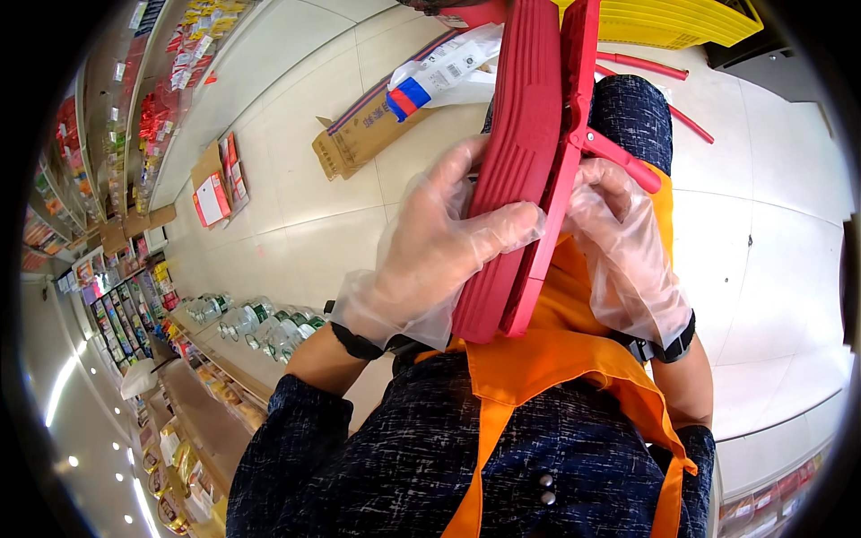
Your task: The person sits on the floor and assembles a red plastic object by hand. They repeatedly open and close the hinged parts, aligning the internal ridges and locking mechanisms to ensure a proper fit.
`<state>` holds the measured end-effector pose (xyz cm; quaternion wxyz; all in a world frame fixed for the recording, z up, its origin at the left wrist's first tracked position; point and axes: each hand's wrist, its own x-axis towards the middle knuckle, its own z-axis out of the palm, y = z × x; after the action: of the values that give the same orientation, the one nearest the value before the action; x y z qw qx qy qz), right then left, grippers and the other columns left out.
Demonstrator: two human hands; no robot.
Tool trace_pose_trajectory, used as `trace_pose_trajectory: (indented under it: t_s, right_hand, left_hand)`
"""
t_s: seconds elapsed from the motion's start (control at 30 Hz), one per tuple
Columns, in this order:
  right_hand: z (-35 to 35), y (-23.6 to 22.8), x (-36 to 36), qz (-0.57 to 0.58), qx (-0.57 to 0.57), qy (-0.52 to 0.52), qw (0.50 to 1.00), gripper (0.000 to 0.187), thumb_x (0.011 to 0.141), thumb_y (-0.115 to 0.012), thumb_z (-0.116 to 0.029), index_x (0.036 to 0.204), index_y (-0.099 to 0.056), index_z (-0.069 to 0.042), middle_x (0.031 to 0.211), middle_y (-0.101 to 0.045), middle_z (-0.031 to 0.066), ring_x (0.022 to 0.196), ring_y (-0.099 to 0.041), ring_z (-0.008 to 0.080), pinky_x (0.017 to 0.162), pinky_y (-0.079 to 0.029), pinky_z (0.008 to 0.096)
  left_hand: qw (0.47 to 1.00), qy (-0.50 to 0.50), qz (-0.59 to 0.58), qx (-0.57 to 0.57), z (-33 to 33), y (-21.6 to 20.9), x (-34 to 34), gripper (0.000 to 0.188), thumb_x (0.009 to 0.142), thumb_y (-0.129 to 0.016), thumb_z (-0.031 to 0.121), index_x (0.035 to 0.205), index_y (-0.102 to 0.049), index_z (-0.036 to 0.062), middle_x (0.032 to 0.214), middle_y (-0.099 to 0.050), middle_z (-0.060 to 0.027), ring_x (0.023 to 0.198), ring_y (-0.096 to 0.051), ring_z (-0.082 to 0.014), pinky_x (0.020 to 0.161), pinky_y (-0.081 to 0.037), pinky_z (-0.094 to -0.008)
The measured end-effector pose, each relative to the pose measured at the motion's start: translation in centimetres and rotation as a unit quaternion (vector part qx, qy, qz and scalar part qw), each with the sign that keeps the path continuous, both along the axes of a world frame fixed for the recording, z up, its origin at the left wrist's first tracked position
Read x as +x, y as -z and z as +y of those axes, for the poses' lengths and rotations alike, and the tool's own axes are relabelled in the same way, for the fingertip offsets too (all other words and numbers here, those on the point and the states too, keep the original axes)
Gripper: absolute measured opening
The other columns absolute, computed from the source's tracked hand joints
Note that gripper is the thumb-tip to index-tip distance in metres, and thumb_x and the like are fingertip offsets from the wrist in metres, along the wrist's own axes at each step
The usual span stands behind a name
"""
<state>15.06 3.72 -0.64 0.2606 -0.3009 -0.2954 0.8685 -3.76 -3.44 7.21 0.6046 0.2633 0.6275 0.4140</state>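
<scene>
A red plastic basket (525, 134) with ribbed sides stands on edge in front of my body, long and narrow from this angle. My left hand (444, 238), in a clear plastic glove, grips its left side, with the thumb laid across the ribbed face. My right hand (623, 238), also gloved, is at the basket's right rim, fingers curled in close below a short red hinged handle bar (623, 161). The right fingertips are partly hidden, so their exact hold on the bar is unclear. The basket's far end runs out of view at the top.
Loose red bars (691, 124) lie on the tiled floor to the right. Yellow stacked baskets (664, 22) stand at the upper right. A flattened cardboard box (350, 148) and plastic packaging (448, 72) lie ahead left. Shelves (134, 99) and several bottles (260, 323) line the left.
</scene>
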Motion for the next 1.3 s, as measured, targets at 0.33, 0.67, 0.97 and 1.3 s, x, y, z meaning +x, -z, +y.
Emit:
trace_pose_trajectory:
  t_s: [0.33, 0.67, 0.97, 1.3]
  right_hand:
    - [0.1, -0.6, 0.3, -0.027, -0.025, -0.028, 0.999, 0.029, 0.094, -0.079, -0.018, 0.114, -0.062, -0.006, 0.11, -0.069, 0.0027, 0.103, -0.067, 0.0118, 0.093, -0.055, 0.029]
    - [0.0, -1.2, 0.5, -0.038, -0.008, -0.029, 0.999, 0.042, 0.087, -0.084, -0.01, 0.117, -0.055, -0.008, 0.114, -0.069, 0.006, 0.108, -0.067, 0.0156, 0.098, -0.055, 0.0329]
    - [-0.5, -1.1, 1.2, -0.014, -0.027, -0.016, 0.999, 0.064, 0.084, -0.084, -0.005, 0.133, -0.045, -0.01, 0.126, -0.068, 0.014, 0.118, -0.067, 0.0199, 0.106, -0.052, 0.0386]
    - [-0.5, -1.4, 1.4, 0.033, -0.108, 0.036, 0.993, 0.086, 0.078, -0.083, 0.0, 0.151, -0.038, -0.009, 0.137, -0.065, 0.0131, 0.127, -0.064, 0.0249, 0.111, -0.049, 0.0423]
  left_hand:
    - [0.997, -0.033, -0.069, -0.023, -0.4, -0.1, -0.1, 0.069, 0.093, -0.076, 0.008, 0.151, -0.041, -0.0055, 0.124, -0.066, -0.0118, 0.108, -0.069, -0.0171, 0.093, -0.059, -0.0317]
    - [0.99, -0.057, -0.13, -0.01, -1.0, 1.7, -0.1, 0.067, 0.094, -0.076, 0.007, 0.151, -0.042, -0.0037, 0.131, -0.063, -0.0123, 0.114, -0.067, -0.0179, 0.097, -0.059, -0.0324]
    - [0.99, -0.014, -0.137, 0.007, -0.7, 2.1, 0.8, 0.068, 0.096, -0.073, 0.008, 0.155, -0.04, -0.0008, 0.133, -0.063, -0.0104, 0.115, -0.065, -0.0156, 0.1, -0.055, -0.0328]
    - [0.985, -0.015, -0.169, 0.04, -0.4, 2.1, 0.4, 0.067, 0.095, -0.076, 0.009, 0.152, -0.042, -0.0036, 0.129, -0.066, -0.012, 0.112, -0.068, -0.0166, 0.093, -0.06, -0.0304]
